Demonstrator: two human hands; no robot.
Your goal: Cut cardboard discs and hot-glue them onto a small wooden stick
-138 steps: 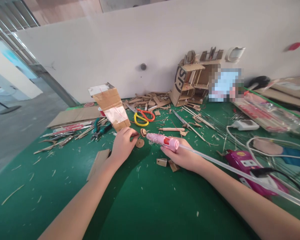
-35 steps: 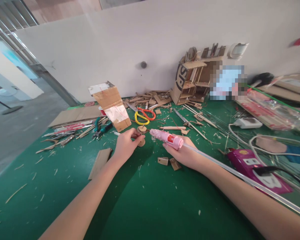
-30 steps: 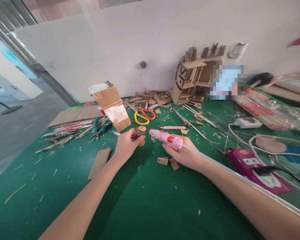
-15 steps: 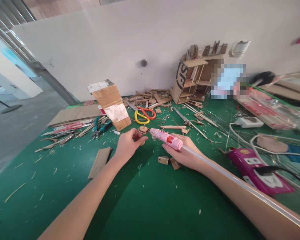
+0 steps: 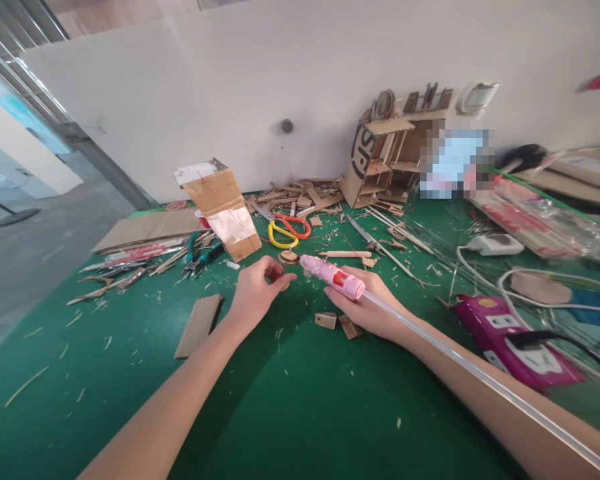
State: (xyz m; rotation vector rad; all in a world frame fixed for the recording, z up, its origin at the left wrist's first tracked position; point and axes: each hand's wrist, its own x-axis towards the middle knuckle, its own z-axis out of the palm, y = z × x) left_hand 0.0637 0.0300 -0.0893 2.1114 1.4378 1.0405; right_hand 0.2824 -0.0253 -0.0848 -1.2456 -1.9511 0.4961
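Observation:
My right hand (image 5: pixel 367 308) grips a pink hot-glue gun (image 5: pixel 333 277) with a long clear glue stick (image 5: pixel 480 383) trailing back along my forearm; the nozzle points left. My left hand (image 5: pixel 257 291) is closed in a pinch on a small brown cardboard piece (image 5: pixel 276 273) just left of the nozzle. A round cardboard disc (image 5: pixel 289 257) lies on the green table (image 5: pixel 290 400) just beyond my left fingers. Two small cardboard blocks (image 5: pixel 325 321) sit below the gun.
A taped cardboard box (image 5: pixel 223 209) stands behind my left hand, with pliers (image 5: pixel 200 253) and scissors (image 5: pixel 285 233) nearby. A cardboard shelf model (image 5: pixel 385 160) leans on the wall. A magenta power strip (image 5: pixel 510 337) and cables lie right. A flat wood piece (image 5: pixel 199 325) lies left.
My left hand has drawn the small piece up off the table, closer to the glue gun nozzle. The disc it was pressing on earlier is hidden or gone. The right hand barely moved.

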